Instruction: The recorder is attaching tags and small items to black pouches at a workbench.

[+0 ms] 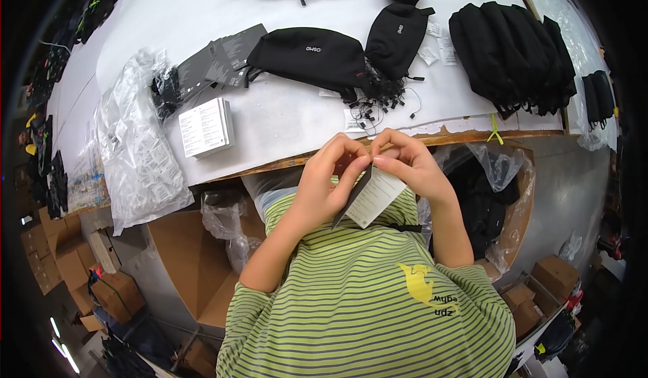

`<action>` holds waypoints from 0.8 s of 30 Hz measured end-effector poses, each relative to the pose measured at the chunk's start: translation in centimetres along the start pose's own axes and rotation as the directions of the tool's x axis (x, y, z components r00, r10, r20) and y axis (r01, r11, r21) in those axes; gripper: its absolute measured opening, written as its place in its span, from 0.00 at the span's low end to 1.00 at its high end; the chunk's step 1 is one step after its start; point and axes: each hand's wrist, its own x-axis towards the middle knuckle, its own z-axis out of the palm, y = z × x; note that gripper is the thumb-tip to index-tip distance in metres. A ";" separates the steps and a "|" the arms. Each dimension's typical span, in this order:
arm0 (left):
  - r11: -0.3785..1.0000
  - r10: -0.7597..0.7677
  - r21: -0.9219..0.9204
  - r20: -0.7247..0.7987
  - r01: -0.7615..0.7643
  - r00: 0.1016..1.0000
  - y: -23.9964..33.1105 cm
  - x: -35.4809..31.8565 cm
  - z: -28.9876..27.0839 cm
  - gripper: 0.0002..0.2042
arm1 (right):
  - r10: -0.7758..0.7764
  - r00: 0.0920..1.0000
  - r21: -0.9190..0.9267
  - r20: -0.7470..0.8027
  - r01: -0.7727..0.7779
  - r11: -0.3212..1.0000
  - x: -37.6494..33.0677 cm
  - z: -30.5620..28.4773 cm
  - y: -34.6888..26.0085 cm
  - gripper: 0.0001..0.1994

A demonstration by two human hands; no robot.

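Close to my body, just below the table edge, both hands meet at the top corner of two cards. My left hand (327,185) is closed, with thumb and fingertips pinching a dark card (352,197). Against it lies a white printed card (379,199), its top corner pinched by my right hand (413,167). Whether a string runs between the fingertips is too small to tell. On the table just beyond the hands lies a tangle of black tag strings (383,94). A black zip pouch (307,55) and an upright-lying black pouch (396,39) touch this tangle.
A stack of white cards (202,129) and fanned dark cards (233,54) lie left on the white-covered table (270,121). A clear plastic bag (138,148) hangs over the edge. Several black pouches (509,57) are piled right. Open cardboard boxes (196,260) stand below.
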 end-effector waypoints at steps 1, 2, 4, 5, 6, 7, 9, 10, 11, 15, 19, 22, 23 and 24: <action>0.999 0.044 0.010 0.013 -0.044 0.999 -0.2 0.5 0.0 0.04 | 0.075 0.997 0.008 0.025 -0.075 0.997 -0.2 -0.4 -0.4 0.06; 0.995 0.080 0.051 0.032 -0.081 0.996 -0.4 1.0 0.0 0.03 | 0.148 0.988 0.015 0.050 -0.149 0.989 -0.4 -0.7 -0.6 0.06; 0.989 0.127 0.077 0.042 -0.130 0.991 -0.3 1.7 0.3 0.03 | 0.165 0.986 0.032 0.002 -0.165 0.986 -0.7 -0.9 -0.4 0.06; 0.979 0.170 0.103 0.049 -0.174 0.984 -0.3 2.1 0.4 0.03 | 0.184 0.982 0.052 -0.042 -0.182 0.982 -0.9 -0.9 -0.3 0.06; 0.979 0.174 0.102 0.054 -0.179 0.983 -0.4 2.6 0.4 0.03 | 0.180 0.983 0.051 -0.046 -0.178 0.983 -1.0 -1.0 -0.4 0.06; 0.973 0.181 0.132 0.061 -0.187 0.982 -0.8 3.2 0.4 0.03 | 0.182 0.979 0.048 -0.094 -0.178 0.983 -1.2 -1.1 -0.3 0.06; 0.967 0.191 0.158 0.068 -0.199 0.979 -1.8 4.9 0.4 0.04 | 0.182 0.973 0.041 -0.144 -0.178 0.983 -1.3 -1.4 -0.5 0.06; 0.942 0.237 0.236 0.038 -0.240 0.971 -2.5 6.1 0.4 0.06 | 0.155 0.971 0.006 -0.181 -0.156 0.988 -1.3 -1.6 -0.4 0.05; 0.909 0.286 0.313 0.010 -0.275 0.958 -3.1 7.2 0.4 0.09 | 0.127 0.968 -0.031 -0.215 -0.136 0.990 -1.3 -1.7 -0.5 0.05; 0.561 0.553 0.758 -0.043 -0.333 0.832 -6.3 10.5 -0.1 0.15 | 0.096 0.961 -0.091 -0.261 -0.124 0.988 -1.4 -1.4 -0.5 0.04; 0.547 0.501 0.755 0.052 -0.362 0.864 -6.8 10.0 -1.4 0.16 | 0.072 0.920 -0.060 -0.386 -0.103 0.993 -1.0 -1.1 -0.4 0.06; 0.647 0.578 0.637 -0.053 -0.418 0.814 -5.7 7.5 -1.7 0.15 | 0.030 0.882 -0.130 -0.470 -0.103 0.986 0.0 -0.8 -0.3 0.07; 0.649 0.575 0.638 -0.052 -0.415 0.817 -5.4 6.5 -1.6 0.15 | 0.034 0.882 -0.126 -0.470 -0.105 0.986 0.5 -0.6 0.2 0.07; 0.775 0.469 0.560 -0.202 -0.292 0.860 -5.0 5.3 -1.5 0.15 | -0.053 0.866 -0.278 -0.497 -0.102 0.955 1.0 -0.6 0.8 0.06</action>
